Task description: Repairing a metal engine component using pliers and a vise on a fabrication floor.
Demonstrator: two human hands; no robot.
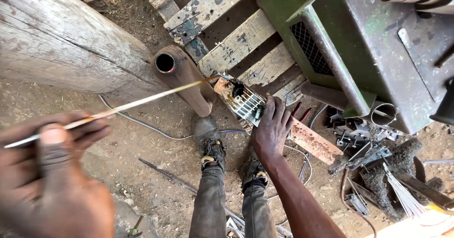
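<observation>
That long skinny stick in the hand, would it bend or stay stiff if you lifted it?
The thin rod probably flexes a bit: it is very long and slender, held only at one end by the left hand. It likely feels light. Being round, it might roll if laid down.

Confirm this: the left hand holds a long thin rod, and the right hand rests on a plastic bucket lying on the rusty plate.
Not a bucket. In the head view the right hand rests on a small metal grille of welded bars lying on the rusty plate. The left hand does hold the long thin rod.
</observation>
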